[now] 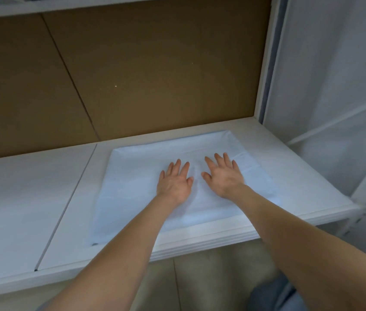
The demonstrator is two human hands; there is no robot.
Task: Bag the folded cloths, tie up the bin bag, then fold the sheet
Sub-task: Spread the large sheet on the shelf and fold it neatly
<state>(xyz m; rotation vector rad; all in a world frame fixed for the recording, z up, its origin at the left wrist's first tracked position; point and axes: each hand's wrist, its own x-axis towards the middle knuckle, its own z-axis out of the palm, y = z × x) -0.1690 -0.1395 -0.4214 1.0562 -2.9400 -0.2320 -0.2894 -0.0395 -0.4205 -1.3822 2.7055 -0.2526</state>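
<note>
A pale blue sheet [137, 198], folded into a flat rectangle, lies on the white shelf board [20, 209]. My left hand [174, 181] rests flat on the middle of the sheet with fingers straight and spread. Just to its right, my right hand [223, 175] presses on the sheet the same way, palm down. Both forearms reach in from the lower edge of the view. No bin bag or other cloths are in view.
Brown cardboard panels [132, 63] form the back wall behind the shelf. A white upright post [267, 59] and translucent plastic sheeting [334, 86] close off the right side. The shelf's front edge [200, 243] overhangs a tiled floor [200, 277].
</note>
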